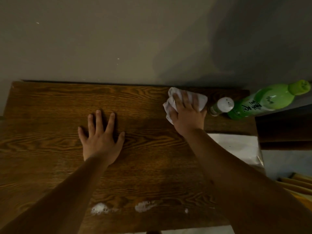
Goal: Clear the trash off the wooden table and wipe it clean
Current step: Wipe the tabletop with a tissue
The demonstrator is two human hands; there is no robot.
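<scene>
The scene is dim and warm in tone. A large soft shadow darkens the wall (219, 48) at the upper right, while its left part is a little lighter. The table (50, 115) shows a weak sheen near the front edge. The picture is slightly soft and grainy. The wide lens bends the table edges, and the green bottle (263, 100) leans outward.

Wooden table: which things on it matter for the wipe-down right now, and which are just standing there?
In use:
white cloth under the right hand
left hand flat on the wooden table
white foam patches near the front edge

Standing by:
green bottle
small white-capped bottle
</scene>
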